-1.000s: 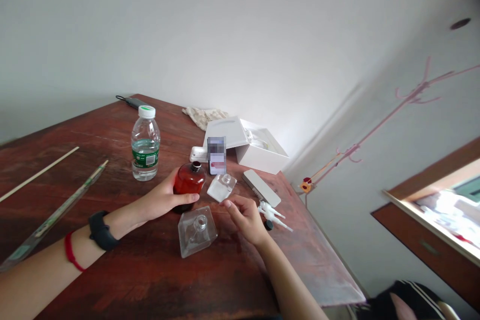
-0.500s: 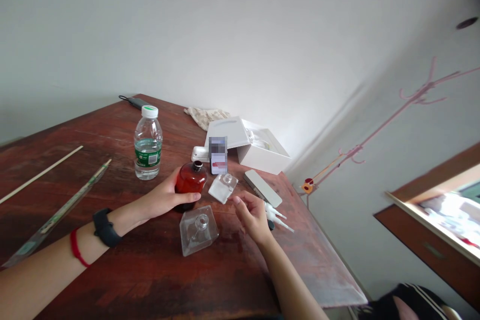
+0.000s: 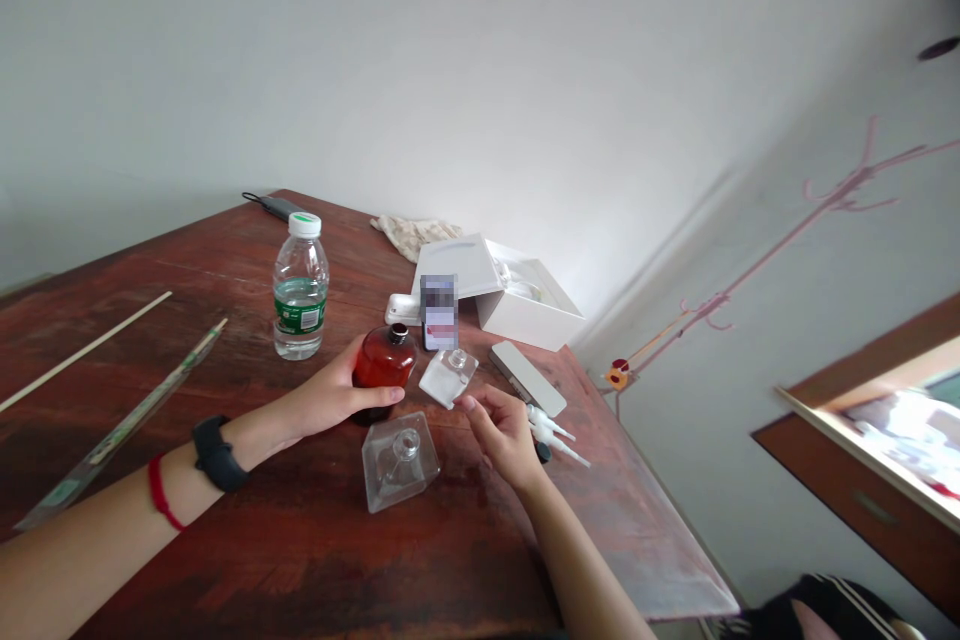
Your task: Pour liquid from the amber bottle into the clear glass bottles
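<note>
Basically red glass btl (image 3: 384, 370), blk-capped

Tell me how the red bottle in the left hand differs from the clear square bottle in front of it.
The red bottle is tinted dark red, while the clear square bottle is colourless. The red bottle has a dark cap; the clear square bottle shows a bare, uncapped neck. The left hand is wrapped around the red bottle, but no hand touches the clear square bottle. Both look like glass and sit on the wooden table.

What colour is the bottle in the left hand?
The bottle is reddish amber, best seen in the head view.
</note>
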The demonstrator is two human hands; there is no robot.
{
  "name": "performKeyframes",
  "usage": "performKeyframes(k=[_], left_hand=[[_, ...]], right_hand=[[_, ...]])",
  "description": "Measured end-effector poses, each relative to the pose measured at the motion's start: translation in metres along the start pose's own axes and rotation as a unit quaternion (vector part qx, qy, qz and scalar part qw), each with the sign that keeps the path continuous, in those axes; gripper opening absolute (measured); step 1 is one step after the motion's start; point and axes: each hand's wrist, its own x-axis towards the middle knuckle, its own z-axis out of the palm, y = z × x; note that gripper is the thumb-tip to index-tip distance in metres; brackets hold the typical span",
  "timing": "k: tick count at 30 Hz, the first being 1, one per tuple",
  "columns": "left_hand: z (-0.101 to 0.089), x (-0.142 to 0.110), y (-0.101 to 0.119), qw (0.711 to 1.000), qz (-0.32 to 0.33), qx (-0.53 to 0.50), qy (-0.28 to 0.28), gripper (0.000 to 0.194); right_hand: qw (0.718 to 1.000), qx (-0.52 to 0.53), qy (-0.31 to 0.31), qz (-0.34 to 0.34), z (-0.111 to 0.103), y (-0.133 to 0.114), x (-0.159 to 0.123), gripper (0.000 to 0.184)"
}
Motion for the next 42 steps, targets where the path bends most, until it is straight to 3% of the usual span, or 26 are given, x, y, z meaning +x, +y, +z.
performKeyframes(k=[30, 42], left_hand=[[0.0002, 0.0008, -0.0024, 1.0, -0.003, -0.001, -0.006, 0.077], [0.0007, 0.0005, -0.0026, 1.0, 0.004, -0.009, -0.003, 0.07]], right_hand=[[0.991, -0.119, -0.021, -0.056, 0.0016, -0.0011, 0.0003, 0.036], [0.989, -0.133, -0.029, -0.062, 0.0021, -0.0025, -0.0001, 0.034]])
